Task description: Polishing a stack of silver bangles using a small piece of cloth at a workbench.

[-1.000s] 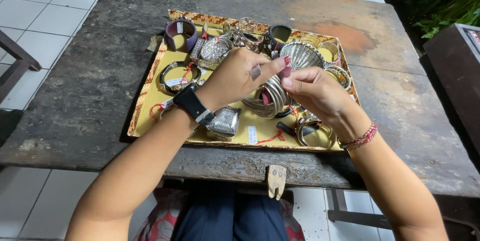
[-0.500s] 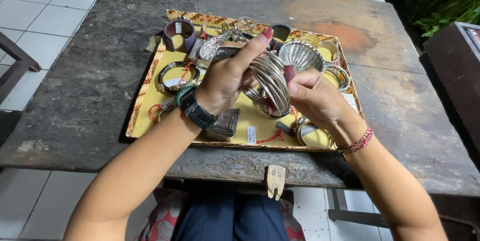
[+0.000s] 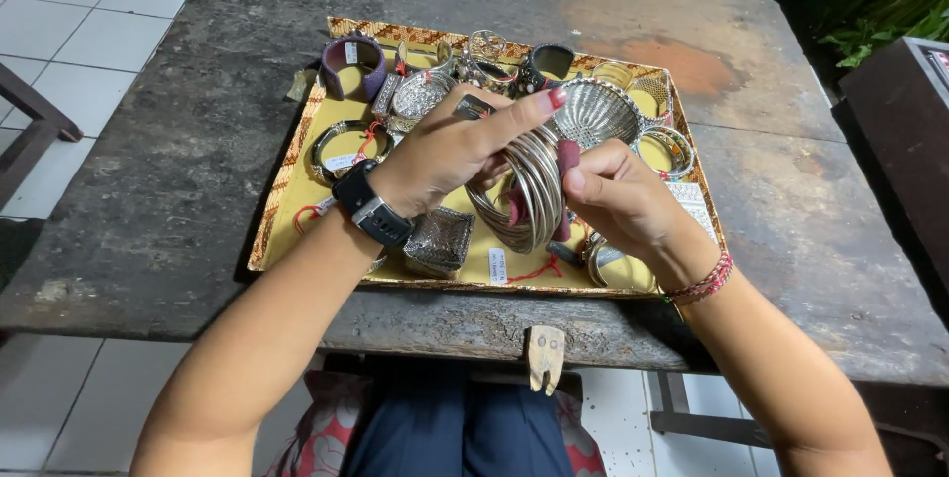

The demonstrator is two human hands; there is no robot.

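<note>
Both my hands hold a stack of thin silver bangles (image 3: 534,190) above a yellow tray (image 3: 287,202) with a woven patterned rim. My left hand (image 3: 450,153), with a black watch on the wrist, grips the stack from the left, fingers over its top. My right hand (image 3: 618,195), a red thread bracelet on the wrist, pinches the stack from the right. On the tray lie a purple cuff (image 3: 353,64), a wide ribbed silver cuff (image 3: 596,111), a square filigree silver piece (image 3: 438,240) and several other silver bracelets with red tags.
The tray rests on a dark, worn wooden table (image 3: 168,180) near its front edge. A rusty stain (image 3: 682,62) marks the table behind the tray. White floor tiles lie to the left, a dark box (image 3: 905,141) and green plants stand to the right.
The bangle stack has been lifted off the tray and turned upright between both hands. My left hand has shifted from covering the stack to gripping its top.
</note>
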